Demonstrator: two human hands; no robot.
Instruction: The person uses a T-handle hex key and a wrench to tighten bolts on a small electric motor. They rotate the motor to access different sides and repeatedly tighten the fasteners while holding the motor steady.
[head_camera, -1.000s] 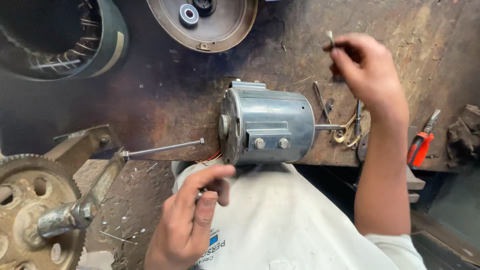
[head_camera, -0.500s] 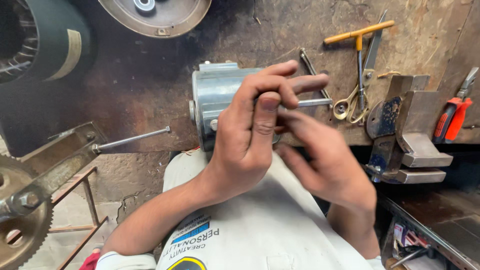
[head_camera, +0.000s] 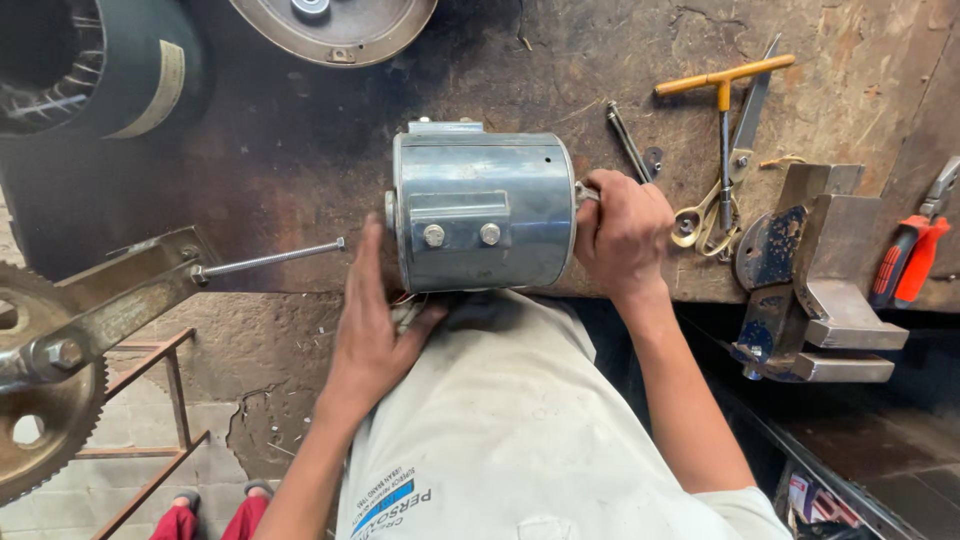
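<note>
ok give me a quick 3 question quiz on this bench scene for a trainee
1. True or false: the right hand grips the shaft end of the metal motor housing.
2. Which tool has a yellow handle? A) T-handle wrench B) scissors C) pliers
3. Where does the left hand rest?

Key
1. True
2. A
3. Flat against the housing's left end, at the bench edge.
</note>
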